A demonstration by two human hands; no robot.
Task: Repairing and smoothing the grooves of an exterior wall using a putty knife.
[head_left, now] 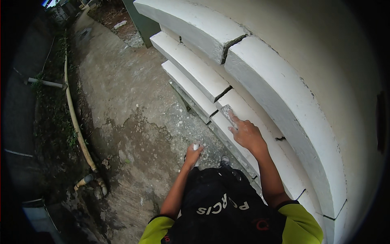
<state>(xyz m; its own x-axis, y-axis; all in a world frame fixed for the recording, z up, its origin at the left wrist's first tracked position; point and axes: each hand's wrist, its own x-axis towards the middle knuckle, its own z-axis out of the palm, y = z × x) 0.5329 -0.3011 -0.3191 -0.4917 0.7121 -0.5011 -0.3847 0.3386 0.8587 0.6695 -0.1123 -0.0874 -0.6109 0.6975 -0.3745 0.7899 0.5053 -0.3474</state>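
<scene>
My right hand (248,135) grips a flat scraper (226,110) smeared with white, its fingers stretched along the blade. The scraper's flat end rests on a white moulding (233,101), close to a dark joint between two lengths. Lower and to the left, my left hand (193,155) is closed around a white, rod-like thing (196,146). Only its pale end and a bit below the fist show, so its kind is unclear. White dust marks the fingers of my right hand.
Larger curved white mouldings (284,77) run along the beige wall (337,61) at right, with dark gaps between lengths. Stained concrete ground (134,134) lies to the left. A long pale pipe (72,110) follows its far-left edge beside plants. A dark green panel (142,22) stands beyond.
</scene>
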